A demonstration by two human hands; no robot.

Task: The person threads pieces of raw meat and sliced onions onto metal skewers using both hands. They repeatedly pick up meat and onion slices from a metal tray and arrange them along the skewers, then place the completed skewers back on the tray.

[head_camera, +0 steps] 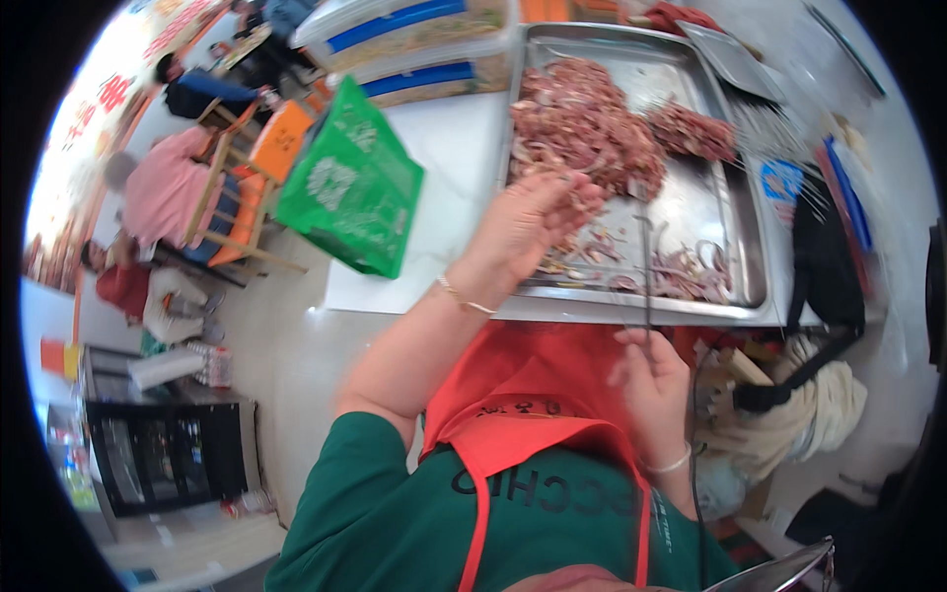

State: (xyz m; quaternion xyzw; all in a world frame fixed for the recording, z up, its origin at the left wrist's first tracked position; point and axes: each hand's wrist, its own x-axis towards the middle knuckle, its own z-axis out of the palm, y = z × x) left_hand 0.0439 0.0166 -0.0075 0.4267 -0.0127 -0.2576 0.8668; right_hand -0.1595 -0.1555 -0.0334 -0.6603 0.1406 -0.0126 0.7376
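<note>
My right hand [655,377], low in front of the red apron [533,370], grips a thin metal skewer [648,274] pointing away over the tray's near edge. A small piece of meat appears at its tip. My left hand [544,211], palm partly up with curled fingers, is over the near side of a large pile of raw sliced meat [584,126]; whether it holds a piece is unclear. The pile lies in a steel tray [751,244]. Sliced onion [688,270] lies at its near right. Loaded meat skewers [692,132] lie together across the right side.
Bare metal skewers [773,129] and a small metal tray [729,59] lie at the right. A green printed bag [355,185] stands at the table's left, with lidded clear containers [422,48] behind. A black strap [825,251] hangs over the right edge. Several people sit farther left.
</note>
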